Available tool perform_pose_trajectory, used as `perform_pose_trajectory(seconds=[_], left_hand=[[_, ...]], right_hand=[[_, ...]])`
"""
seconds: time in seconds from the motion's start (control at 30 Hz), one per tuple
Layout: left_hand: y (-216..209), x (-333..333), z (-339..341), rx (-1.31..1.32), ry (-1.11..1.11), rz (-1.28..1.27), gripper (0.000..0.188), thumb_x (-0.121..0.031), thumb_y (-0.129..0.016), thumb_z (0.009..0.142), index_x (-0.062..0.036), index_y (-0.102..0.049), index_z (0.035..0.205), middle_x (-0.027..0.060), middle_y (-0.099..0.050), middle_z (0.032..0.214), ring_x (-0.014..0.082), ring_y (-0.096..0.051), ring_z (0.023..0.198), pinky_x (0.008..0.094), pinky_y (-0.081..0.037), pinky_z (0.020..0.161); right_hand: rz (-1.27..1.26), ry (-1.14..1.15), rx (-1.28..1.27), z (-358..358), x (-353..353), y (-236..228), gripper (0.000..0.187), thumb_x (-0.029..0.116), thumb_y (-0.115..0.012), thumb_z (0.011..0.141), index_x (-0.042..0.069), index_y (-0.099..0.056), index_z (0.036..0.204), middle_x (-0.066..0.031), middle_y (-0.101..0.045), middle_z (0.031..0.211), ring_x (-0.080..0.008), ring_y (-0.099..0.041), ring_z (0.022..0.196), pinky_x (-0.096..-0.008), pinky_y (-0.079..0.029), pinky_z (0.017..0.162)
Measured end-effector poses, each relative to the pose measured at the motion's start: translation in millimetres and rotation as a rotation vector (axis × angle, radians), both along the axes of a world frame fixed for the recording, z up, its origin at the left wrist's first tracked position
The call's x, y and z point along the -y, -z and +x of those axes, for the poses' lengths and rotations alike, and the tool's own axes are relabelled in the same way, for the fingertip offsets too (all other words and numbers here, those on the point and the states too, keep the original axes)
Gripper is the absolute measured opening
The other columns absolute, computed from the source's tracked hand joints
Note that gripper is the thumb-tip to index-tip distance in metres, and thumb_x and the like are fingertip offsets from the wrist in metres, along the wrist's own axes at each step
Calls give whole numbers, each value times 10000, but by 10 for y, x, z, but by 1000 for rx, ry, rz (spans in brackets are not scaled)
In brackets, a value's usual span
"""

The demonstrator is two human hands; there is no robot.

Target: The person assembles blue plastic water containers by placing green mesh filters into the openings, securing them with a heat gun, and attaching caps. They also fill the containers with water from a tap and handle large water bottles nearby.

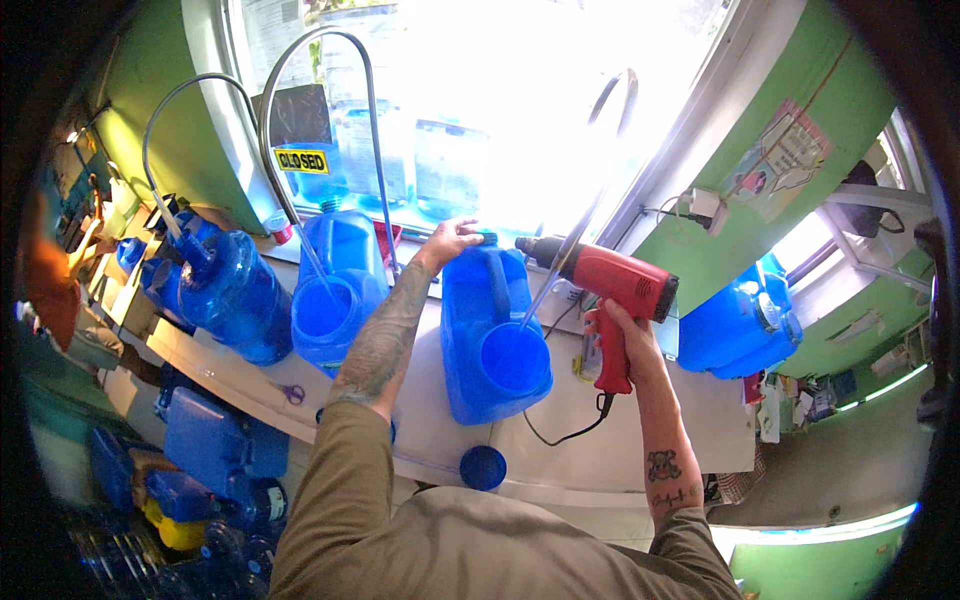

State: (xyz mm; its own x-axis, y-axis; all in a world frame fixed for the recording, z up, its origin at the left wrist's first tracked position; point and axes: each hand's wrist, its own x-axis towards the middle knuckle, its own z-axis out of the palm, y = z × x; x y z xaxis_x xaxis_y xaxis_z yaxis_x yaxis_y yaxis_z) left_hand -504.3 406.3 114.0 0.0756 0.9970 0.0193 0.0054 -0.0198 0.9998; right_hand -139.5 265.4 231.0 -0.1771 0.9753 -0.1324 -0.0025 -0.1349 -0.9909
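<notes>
A loose blue cap is lying at the near edge of the white counter, likely off so the jug's wide mouth stays open for the clear tube running into it. The right hand is gripping a red heat gun by its handle, nozzle pointing at the top of the blue water jug. Farther back, the left hand is closing over that jug's top by the window, seemingly steadying it.

Water-refill shop: blue jugs, filling hoses, counter.

free: white counter front-right | blocked: blue jugs left, hoses overhead, cord
</notes>
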Motion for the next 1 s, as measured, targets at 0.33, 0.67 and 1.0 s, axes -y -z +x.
perform_pose_trajectory(seconds=[0.33, 0.67, 1.0], left_hand=[[115, -118, -201, -441, -45, 23, 560, -307, -773, 888, 46, -620, 1295, 132, -718, 1151, 201, -663, 1069, 318, -522, 921], [160, -181, -390, -697, -440, -255, 491, -450, -743, 872, -23, -740, 1115, 155, -742, 945, 248, -691, 921, 363, -547, 843], [-468, -195, 352, -887, -58, 0, 655, -537, -650, 915, -18, -611, 1312, 226, -648, 1282, 352, -614, 1198, 406, -463, 1044]], right_hand=[[-29, -14, -34, 1, -60, 2, 374, 346, -681, 948, 47, -613, 1163, -126, -720, 980, -188, -708, 814, -294, -563, 643], [-15, -10, -25, 166, -112, 57, 397, 368, -657, 964, 32, -602, 1168, -123, -720, 981, -185, -700, 813, -300, -558, 629], [-60, -28, 2, 402, -89, 230, 379, 407, -645, 985, 55, -610, 1124, -46, -645, 834, -138, -612, 651, -286, -507, 566]])
